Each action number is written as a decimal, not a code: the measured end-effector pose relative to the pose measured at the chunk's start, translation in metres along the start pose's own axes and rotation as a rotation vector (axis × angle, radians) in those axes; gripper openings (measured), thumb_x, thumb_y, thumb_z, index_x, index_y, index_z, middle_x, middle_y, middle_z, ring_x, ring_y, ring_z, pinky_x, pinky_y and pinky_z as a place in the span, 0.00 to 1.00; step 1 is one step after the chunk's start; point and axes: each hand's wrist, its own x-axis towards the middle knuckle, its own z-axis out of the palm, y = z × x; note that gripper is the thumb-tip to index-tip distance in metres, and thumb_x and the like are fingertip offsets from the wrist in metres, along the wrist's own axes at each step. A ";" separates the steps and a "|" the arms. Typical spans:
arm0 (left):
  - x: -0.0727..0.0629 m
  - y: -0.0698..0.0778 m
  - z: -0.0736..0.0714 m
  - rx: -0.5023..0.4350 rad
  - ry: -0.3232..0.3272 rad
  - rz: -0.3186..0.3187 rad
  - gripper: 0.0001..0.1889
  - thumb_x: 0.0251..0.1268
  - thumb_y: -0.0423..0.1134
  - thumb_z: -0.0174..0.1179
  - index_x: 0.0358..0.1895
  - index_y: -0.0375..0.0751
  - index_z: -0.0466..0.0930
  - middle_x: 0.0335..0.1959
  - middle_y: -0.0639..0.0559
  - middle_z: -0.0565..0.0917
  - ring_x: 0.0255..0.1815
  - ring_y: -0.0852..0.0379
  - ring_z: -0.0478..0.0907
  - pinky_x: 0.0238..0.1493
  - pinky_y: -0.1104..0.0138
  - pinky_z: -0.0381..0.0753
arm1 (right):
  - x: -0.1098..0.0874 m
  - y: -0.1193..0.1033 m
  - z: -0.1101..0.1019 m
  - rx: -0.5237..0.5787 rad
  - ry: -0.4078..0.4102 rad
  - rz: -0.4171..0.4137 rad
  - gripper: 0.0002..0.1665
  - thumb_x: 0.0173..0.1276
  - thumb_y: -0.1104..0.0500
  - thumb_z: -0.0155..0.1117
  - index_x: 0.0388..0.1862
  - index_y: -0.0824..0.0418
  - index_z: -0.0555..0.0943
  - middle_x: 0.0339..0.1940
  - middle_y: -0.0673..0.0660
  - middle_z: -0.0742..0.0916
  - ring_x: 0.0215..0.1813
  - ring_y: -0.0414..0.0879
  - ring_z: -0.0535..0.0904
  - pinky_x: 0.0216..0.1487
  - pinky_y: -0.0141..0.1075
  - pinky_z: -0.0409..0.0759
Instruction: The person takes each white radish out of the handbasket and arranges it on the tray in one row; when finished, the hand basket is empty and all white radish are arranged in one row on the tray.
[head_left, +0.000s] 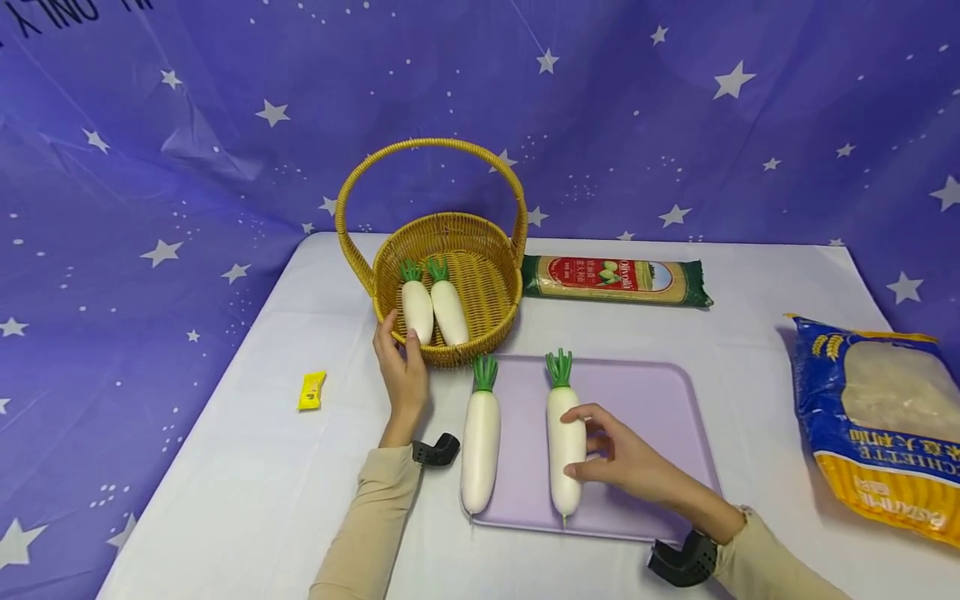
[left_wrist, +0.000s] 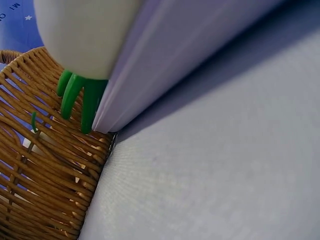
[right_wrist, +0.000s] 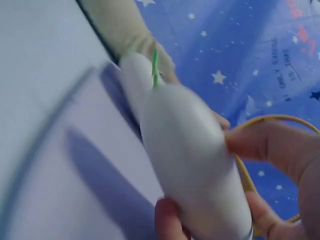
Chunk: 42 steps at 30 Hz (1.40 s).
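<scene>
My right hand (head_left: 626, 462) grips a white radish (head_left: 564, 442) around its middle, thumb on the near side. This radish has green leaf stubs and lies over the lilac tray (head_left: 660, 392); the right wrist view shows its shadow on the tray. A second radish (head_left: 481, 450) lies along the tray's left edge, leaves toward the basket. My left hand (head_left: 405, 379) touches the front left rim of the wicker basket (head_left: 491, 333), fingers spread at the edge. Two more radishes (head_left: 417, 312) lie side by side in the basket. The left hand is out of its own wrist view.
A pack of spaghetti (head_left: 615, 281) lies behind the tray, right of the basket. A blue and yellow pasta bag (head_left: 885, 425) lies at the right. A small yellow packet (head_left: 311, 391) sits at the left on the white tablecloth (head_left: 247, 483). The basket's tall handle (head_left: 435, 142) arches above it.
</scene>
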 end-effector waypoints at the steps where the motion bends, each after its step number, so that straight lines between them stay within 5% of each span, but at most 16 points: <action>1: 0.000 0.000 0.000 -0.001 0.002 0.001 0.24 0.67 0.42 0.42 0.65 0.40 0.59 0.67 0.40 0.57 0.72 0.46 0.47 0.69 0.51 0.49 | -0.001 0.002 0.004 -0.009 0.008 0.005 0.36 0.53 0.59 0.68 0.58 0.59 0.62 0.53 0.67 0.69 0.45 0.50 0.74 0.40 0.33 0.76; 13: -0.001 -0.003 0.000 -0.025 0.011 0.014 0.23 0.67 0.40 0.44 0.65 0.44 0.59 0.66 0.38 0.56 0.71 0.46 0.50 0.65 0.51 0.57 | -0.003 -0.003 0.028 -0.237 0.074 0.011 0.34 0.52 0.58 0.69 0.58 0.51 0.66 0.41 0.63 0.66 0.40 0.47 0.71 0.34 0.28 0.77; 23: -0.001 -0.002 0.001 -0.008 0.017 0.031 0.23 0.67 0.40 0.44 0.64 0.40 0.60 0.65 0.38 0.58 0.67 0.46 0.56 0.61 0.52 0.60 | -0.009 -0.009 0.025 -0.366 0.064 0.005 0.33 0.58 0.44 0.62 0.62 0.46 0.65 0.55 0.64 0.67 0.43 0.45 0.70 0.35 0.27 0.71; 42: 0.000 -0.001 0.001 -0.006 0.016 0.024 0.24 0.67 0.43 0.42 0.64 0.39 0.59 0.66 0.41 0.58 0.69 0.49 0.53 0.66 0.53 0.54 | -0.008 -0.011 0.018 -0.439 0.045 -0.003 0.35 0.60 0.42 0.59 0.66 0.46 0.62 0.54 0.60 0.70 0.42 0.45 0.70 0.34 0.28 0.71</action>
